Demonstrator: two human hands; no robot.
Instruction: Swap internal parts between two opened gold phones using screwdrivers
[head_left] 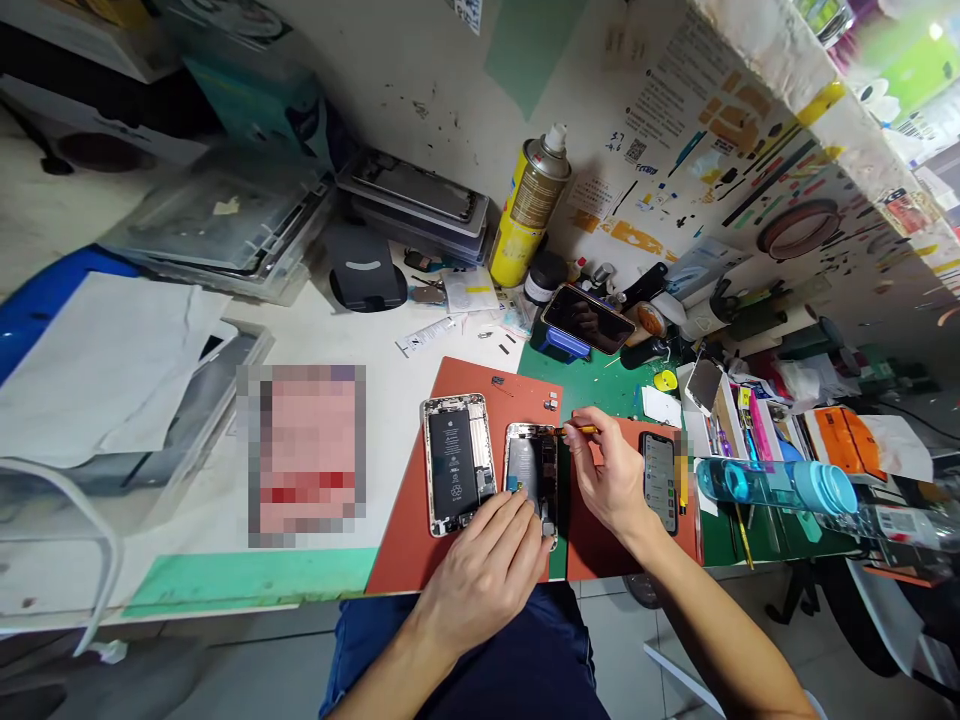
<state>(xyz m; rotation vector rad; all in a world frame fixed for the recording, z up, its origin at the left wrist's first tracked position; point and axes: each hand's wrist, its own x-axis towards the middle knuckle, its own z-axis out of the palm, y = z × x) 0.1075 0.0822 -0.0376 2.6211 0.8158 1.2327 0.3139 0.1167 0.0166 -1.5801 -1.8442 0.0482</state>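
An opened phone (531,460) lies upright before me on the red mat, its inner parts bare. My left hand (491,560) rests over its lower end, fingers close together and pressing on it; a small blue tab (515,483) shows by the fingertips. In a pinch, my right hand (604,470) holds a slim yellow tool (590,430), whose dark tip reaches the phone's top edge. Whether it is tweezers or a driver I cannot tell. Left of this phone lies a second opened phone (457,465) with a black battery, partly covered by my left hand.
The red mat (401,540) carries small parts (551,400) near its top. A lit phone (660,480) lies to the right, beside a blue bottle (780,485). Behind are a propped phone (589,318) and a yellow spray can (529,205). Plastic boxes (225,220) stand left.
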